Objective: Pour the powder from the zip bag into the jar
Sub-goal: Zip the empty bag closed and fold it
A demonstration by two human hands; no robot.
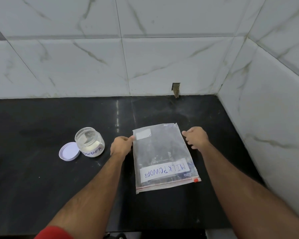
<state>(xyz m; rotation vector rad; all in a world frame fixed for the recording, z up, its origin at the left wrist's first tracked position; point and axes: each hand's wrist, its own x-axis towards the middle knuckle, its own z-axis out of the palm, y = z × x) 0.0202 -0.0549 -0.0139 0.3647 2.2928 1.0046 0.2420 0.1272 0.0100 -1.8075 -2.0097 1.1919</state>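
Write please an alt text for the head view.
Two hands, left hand and right hand, reach the far corners of a flat zip bag on a black counter; left, an open jar beside its lid.

The black stone bench (41, 178) lay bare across its near left part and along the far strip under the white marbled tile wall (145, 62). A second tiled wall (266, 126) closed the right side, leaving only a narrow lane of bench beside the flat clear plastic zip bag (162, 157). The right hand (196, 137) filled the far end of that lane. Left of the bag, the left hand (121, 145) touched its edge. Farther left stood the open glass jar (90, 142), with the round white lid (69, 151) touching it.
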